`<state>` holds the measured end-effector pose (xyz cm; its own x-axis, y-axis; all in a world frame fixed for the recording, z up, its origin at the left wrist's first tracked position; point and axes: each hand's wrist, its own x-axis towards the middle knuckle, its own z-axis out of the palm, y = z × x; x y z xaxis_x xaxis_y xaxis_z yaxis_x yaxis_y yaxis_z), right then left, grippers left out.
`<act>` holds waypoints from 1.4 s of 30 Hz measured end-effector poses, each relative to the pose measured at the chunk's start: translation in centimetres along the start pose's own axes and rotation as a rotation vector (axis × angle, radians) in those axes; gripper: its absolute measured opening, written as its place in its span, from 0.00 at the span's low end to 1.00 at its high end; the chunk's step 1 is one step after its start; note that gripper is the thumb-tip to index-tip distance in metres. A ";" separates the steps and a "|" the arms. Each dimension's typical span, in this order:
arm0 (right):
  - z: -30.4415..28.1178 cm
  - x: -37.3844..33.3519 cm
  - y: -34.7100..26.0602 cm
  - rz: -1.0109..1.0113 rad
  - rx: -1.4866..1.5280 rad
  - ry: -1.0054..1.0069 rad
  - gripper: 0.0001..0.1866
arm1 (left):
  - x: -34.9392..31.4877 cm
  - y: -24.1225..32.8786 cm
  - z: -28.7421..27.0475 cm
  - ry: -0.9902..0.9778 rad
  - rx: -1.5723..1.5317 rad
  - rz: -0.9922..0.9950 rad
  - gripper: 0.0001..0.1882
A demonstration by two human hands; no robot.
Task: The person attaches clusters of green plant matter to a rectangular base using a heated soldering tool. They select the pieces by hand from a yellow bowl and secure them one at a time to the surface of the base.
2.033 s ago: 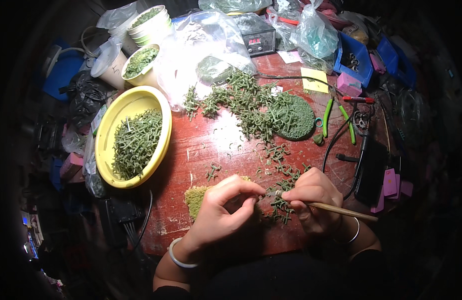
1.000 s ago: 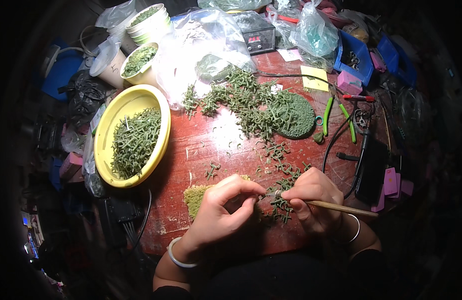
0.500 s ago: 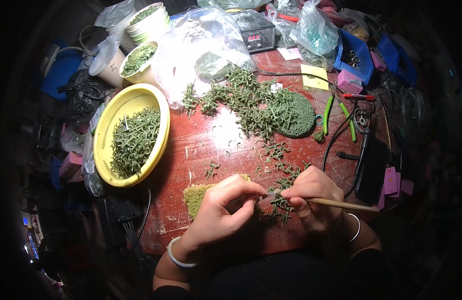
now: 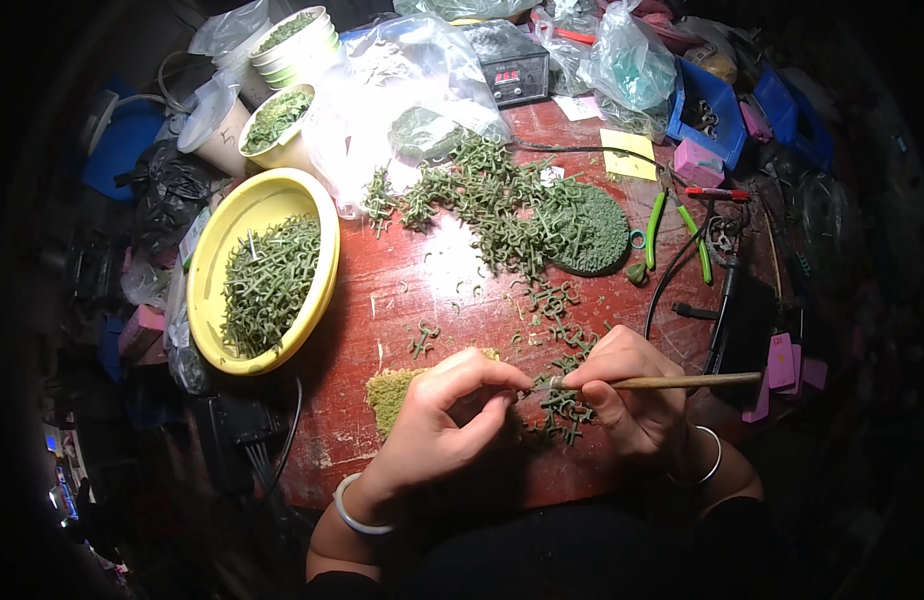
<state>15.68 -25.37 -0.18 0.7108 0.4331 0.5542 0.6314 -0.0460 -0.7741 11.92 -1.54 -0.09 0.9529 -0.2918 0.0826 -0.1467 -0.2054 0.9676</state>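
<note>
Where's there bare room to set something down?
Bare red tabletop: between the yellow basin and yellow-green pad; narrower, between scattered green pieces and the black cable. Crowded: around the green pile, the green-handled pliers, and beside the right hand.

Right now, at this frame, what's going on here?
A person is working bare-handed at a red table. The right hand grips a wooden-handled tool, its tip up at the fingertips of the left hand; anything pinched there is too small to make out. Loose branched green pieces lie by the hands. Farther back, a heap of them partly covers a round green disc, and more fill a yellow basin at left.
</note>
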 end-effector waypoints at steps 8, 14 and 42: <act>0.2 -0.1 0.2 -0.026 0.030 0.007 0.04 | 0.1 0.3 -0.3 -0.037 0.015 -0.006 0.12; 0.1 -0.1 0.0 -0.065 -0.019 0.018 0.05 | -0.1 0.0 -0.2 -0.022 -0.049 -0.024 0.11; 0.0 -0.1 -0.1 -0.142 -0.119 -0.073 0.07 | 0.0 0.0 -0.1 -0.020 -0.021 -0.023 0.11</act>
<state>15.53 -25.43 -0.16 0.5905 0.5072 0.6278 0.7588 -0.0841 -0.6458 11.95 -1.43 -0.03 0.9504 -0.3059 0.0554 -0.1189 -0.1931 0.9739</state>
